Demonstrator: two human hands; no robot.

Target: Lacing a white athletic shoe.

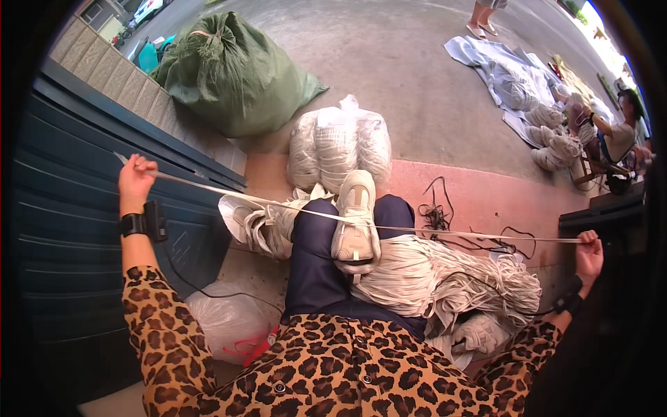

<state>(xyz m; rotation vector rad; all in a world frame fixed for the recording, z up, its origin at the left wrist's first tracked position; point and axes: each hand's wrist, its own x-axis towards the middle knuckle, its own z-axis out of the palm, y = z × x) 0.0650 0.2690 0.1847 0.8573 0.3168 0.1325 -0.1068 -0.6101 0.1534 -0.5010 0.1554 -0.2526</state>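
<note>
A pale flat shoelace (243,197) stretches taut across nearly the whole view, passing through the front of a beige sneaker (357,236). The sneaker rests between my knees, toe pointing away from me. My left hand (137,181), raised at the far left by the dark door, is closed on one end of the lace. At the far right, my right hand (589,256) pinches the other end. Over my right thigh lies a thick bundle of cream shoelaces (410,278). Beside my left knee are stacked light shoe pieces (267,229).
Clear-wrapped pale bundles (338,146) stand ahead of my knees, with a large green sack (236,83) behind. Black cords (439,217) lie on the reddish floor. A dark ribbed door (76,208) borders the left. Rightward, a seated person (622,135) is near shoes on a pale cloth (486,62).
</note>
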